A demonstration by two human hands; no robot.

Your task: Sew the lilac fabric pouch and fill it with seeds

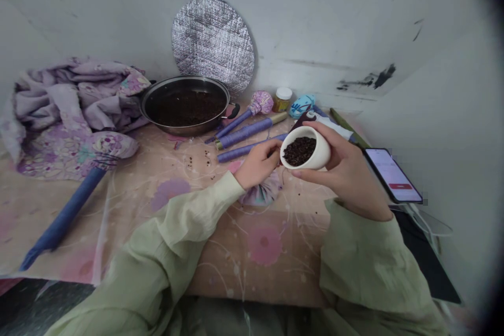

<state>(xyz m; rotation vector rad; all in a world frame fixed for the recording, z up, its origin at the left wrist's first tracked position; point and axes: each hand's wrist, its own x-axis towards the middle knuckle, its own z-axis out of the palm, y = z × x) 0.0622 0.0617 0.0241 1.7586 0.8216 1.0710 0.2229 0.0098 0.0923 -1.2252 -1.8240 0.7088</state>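
My right hand [346, 168] is wrapped round a white cup [322, 153], tilted so that its mouth faces left and toward me. Dark brown grains [300, 151] lie inside the cup. Just left of its rim is my left hand [260, 163], fingers bent and drawn together; what they pinch, if anything, is too hidden to make out. A small gathered bundle of patterned cloth [260, 193] rests on the table below that hand, partly covered by it.
A steel pan [185, 128] with dark contents stands at the back, near a round silver mat [212, 42]. Purple-wrapped sticks [246, 132], a small jar [282, 100] and crumpled floral cloth [66, 110] lie around. A phone [394, 176] is at right, a blue-handled cloth-headed stick [66, 215] at left.
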